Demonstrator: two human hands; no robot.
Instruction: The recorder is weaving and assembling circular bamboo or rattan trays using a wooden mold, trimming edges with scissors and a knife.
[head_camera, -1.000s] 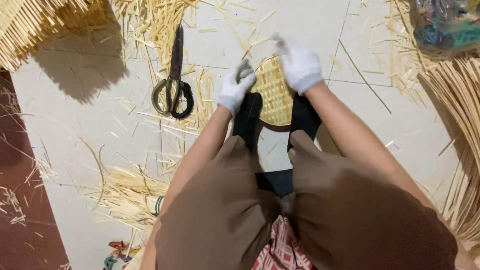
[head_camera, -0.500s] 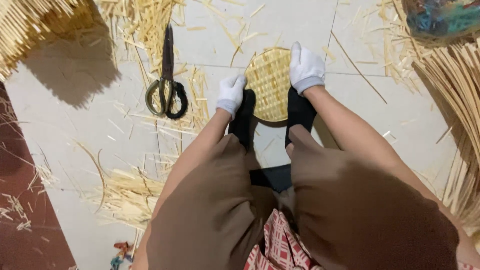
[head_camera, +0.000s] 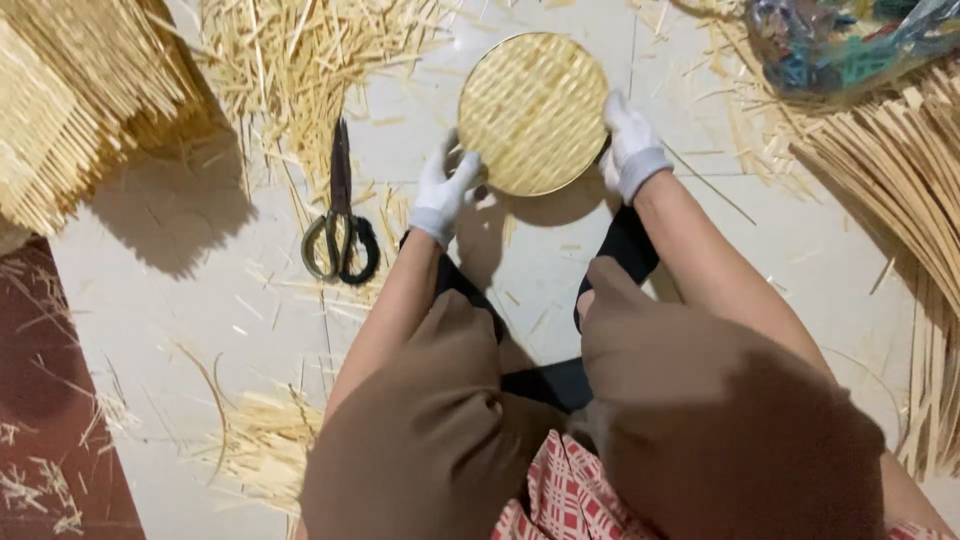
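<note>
The round woven disc (head_camera: 533, 112), half hidden by both gloved hands a moment ago, now shows whole at upper centre, the left hand (head_camera: 443, 192) and right hand (head_camera: 630, 150) gripping its opposite edges.

Crumpled multicoloured plastic bag (head_camera: 850, 40) (translucent) at top right.
</note>
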